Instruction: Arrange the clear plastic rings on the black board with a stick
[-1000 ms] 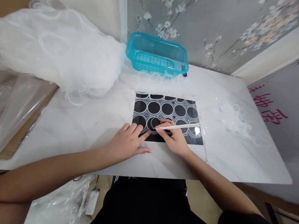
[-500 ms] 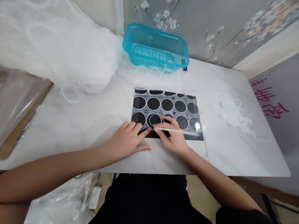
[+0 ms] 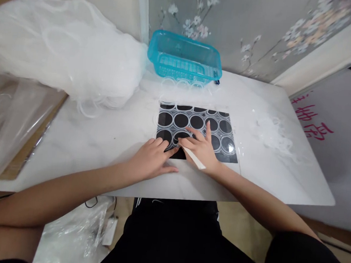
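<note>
A black sheet [image 3: 181, 120] under a clear layer patterned with rows of pale rings lies on the white marbled table. My left hand [image 3: 152, 159] rests at its lower left edge, fingers apart, the index fingertip pressing near a ring in the bottom row and the thumb stretched along the table. In my right hand [image 3: 203, 150] a thin white stick [image 3: 195, 157] is pinched, its tip near my left index fingertip and its other end slanting back toward me. My right index finger or another finger is raised over the sheet. Both fingertips partly hide the ring between them.
Behind the sheet stands a turquoise plastic basket [image 3: 186, 53], with clear ring offcuts [image 3: 182, 84] before it. A large heap of whitish film scraps [image 3: 87, 51] fills the left side. More clear scraps [image 3: 274, 133] lie at right. Cardboard [image 3: 31, 140] under plastic sits at far left.
My right hand has turned, so the stick now points back toward me rather than rightward, and one finger has lifted. My left hand stays at nearly the same spot on the sheet.
</note>
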Available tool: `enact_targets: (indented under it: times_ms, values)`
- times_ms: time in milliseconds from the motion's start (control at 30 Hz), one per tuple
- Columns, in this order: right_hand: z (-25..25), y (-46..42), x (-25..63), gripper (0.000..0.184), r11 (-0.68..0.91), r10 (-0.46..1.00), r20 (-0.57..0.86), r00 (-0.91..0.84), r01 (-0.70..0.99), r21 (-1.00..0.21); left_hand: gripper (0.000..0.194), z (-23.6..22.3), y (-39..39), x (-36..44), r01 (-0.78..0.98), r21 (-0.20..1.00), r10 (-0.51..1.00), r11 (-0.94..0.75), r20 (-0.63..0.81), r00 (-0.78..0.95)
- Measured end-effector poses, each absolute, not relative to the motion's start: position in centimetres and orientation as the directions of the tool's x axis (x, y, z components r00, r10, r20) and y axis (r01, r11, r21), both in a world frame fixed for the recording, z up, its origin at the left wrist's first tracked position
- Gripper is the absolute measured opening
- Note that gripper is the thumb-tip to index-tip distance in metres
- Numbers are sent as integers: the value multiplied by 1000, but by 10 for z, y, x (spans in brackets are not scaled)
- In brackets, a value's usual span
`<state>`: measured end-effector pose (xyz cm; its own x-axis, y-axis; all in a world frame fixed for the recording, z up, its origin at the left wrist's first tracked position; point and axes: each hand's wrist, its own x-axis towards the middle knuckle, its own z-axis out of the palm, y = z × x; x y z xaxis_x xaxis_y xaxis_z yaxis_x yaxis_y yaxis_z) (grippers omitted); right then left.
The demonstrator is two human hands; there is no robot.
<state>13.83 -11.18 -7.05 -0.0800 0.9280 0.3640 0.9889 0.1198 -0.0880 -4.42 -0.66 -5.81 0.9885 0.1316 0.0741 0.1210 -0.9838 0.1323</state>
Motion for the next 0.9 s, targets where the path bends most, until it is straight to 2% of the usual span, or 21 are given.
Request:
enact_targets:
  times_ms: [67,167,300,367,500,667,800,900]
  values:
    - [-64,-98,148,13,88,926,376,-32,987,-133,68,-57,-7,-44,128,131,138,-983,71,988]
    - [-49,-83,163,13,21,906,413,93,965,-263,68,-57,-6,-44,137,155,148,-978,58,987]
    - [-29,-81,176,17,105,924,370,101,862,-497,67,-58,-3,-44,139,214,155,-967,58,986]
    - [-26,-88,175,16,144,930,358,85,812,-566,65,-59,-2,-44,135,226,155,-965,71,985]
    - [-39,-106,164,13,130,944,309,115,732,-669,57,-57,0,-41,75,192,97,-979,105,990]
    - [-65,-119,154,10,137,951,283,128,643,-753,52,-54,-8,-37,-21,56,-14,-998,127,992]
    - [-71,-121,158,11,110,960,233,152,563,-819,60,-51,-19,-35,43,-33,41,-999,57,998]
    - [-70,-121,160,12,101,965,215,149,546,-832,63,-50,-23,-34,93,-37,93,-995,-4,996]
